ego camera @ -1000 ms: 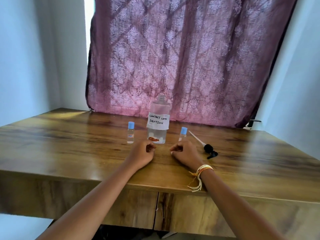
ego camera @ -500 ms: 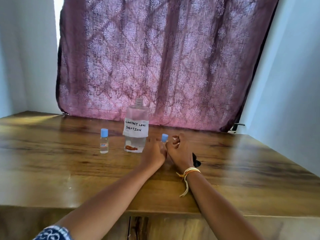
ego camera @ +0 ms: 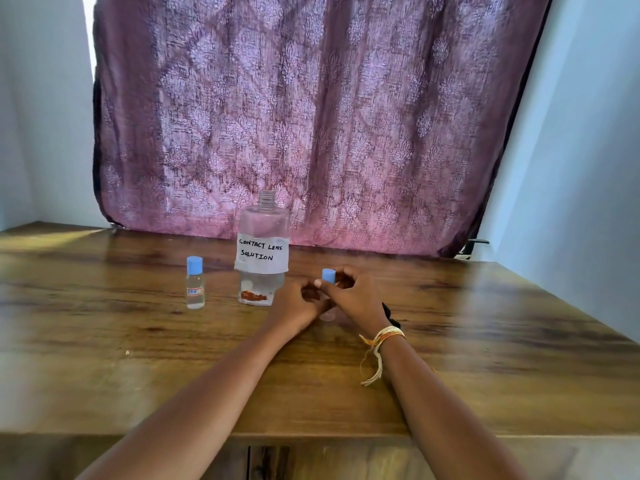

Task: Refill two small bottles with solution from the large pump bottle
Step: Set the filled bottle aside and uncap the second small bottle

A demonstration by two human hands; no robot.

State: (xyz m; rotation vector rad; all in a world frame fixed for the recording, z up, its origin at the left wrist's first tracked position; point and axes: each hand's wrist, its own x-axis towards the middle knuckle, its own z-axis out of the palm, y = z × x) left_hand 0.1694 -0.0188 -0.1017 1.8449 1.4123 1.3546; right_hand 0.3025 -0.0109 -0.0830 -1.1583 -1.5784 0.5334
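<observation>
Left hand (ego camera: 297, 304) wrapped around a small bottle (ego camera: 327, 315) on the wooden surface (ego camera: 104, 341), right hand (ego camera: 353, 296) pinching its blue cap (ego camera: 328, 275), uncapped large bottle (ego camera: 264, 251) just beside, second small bottle (ego camera: 195, 287) further left

- Two small bottles with blue caps: one standing free (ego camera: 195, 283), one between the hands (ego camera: 328, 299)
- One large labelled bottle (ego camera: 264, 251), uncapped
- Two hands: left (ego camera: 298, 301), right (ego camera: 355, 296)
- One wooden table (ego camera: 104, 341)
- One curtain (ego camera: 311, 116)

Wooden table (ego camera: 104, 358), three bottles standing.
Capped small bottle (ego camera: 195, 287) left of large labelled bottle (ego camera: 264, 251); second small bottle (ego camera: 328, 301) right.
</observation>
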